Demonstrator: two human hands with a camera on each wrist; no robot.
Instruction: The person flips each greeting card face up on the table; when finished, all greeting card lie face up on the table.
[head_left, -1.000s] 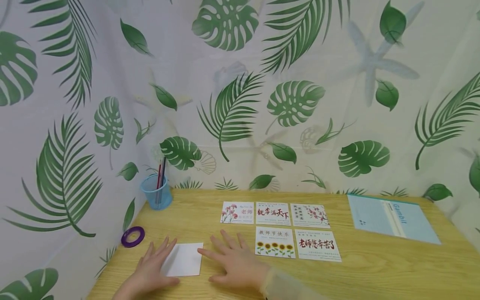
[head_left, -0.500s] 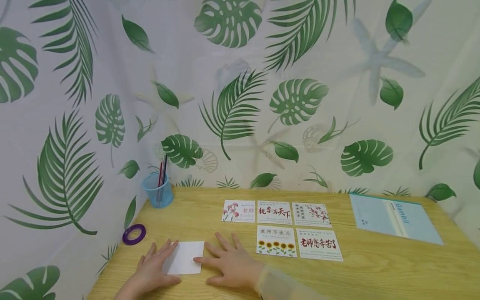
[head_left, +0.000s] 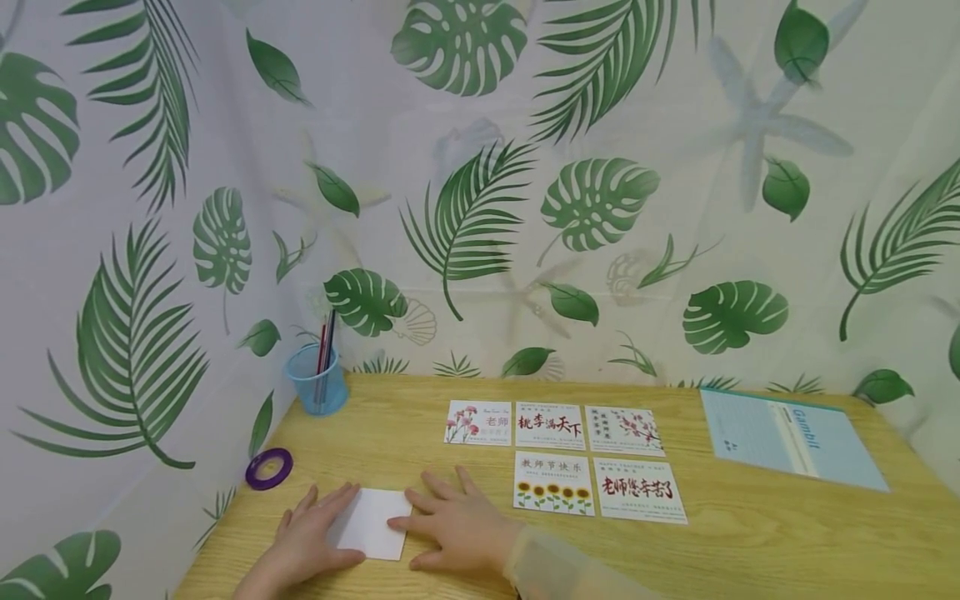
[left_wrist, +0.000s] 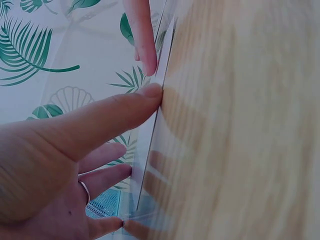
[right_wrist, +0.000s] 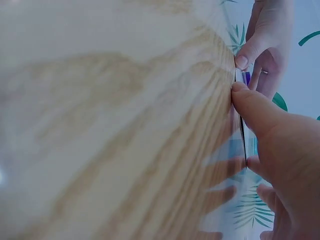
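Observation:
A blank white card [head_left: 378, 527] lies on the wooden table between both hands. My left hand [head_left: 310, 533] rests at its left side, the fingers extended along it and the thumb at its near edge. The left wrist view shows the card [left_wrist: 147, 137] edge-on, with the left thumb [left_wrist: 135, 103] touching it. My right hand [head_left: 459, 525] is spread flat at the card's right side, its index fingertip overlapping the right edge. In the right wrist view the right thumb [right_wrist: 252, 105] is down at the near edge, close to the left thumb [right_wrist: 248, 54].
Several printed cards [head_left: 553, 483] lie in two rows to the right. A purple tape roll [head_left: 258, 481] and a blue mesh pen cup [head_left: 318, 387] stand at the left. Farther right is a light blue notebook [head_left: 757, 442]. A leaf-patterned curtain [head_left: 480, 350] borders the table's back.
The white card has shifted slightly nearer with both hands beside it. The right hand has moved a little left, its index fingertip now over the card's edge.

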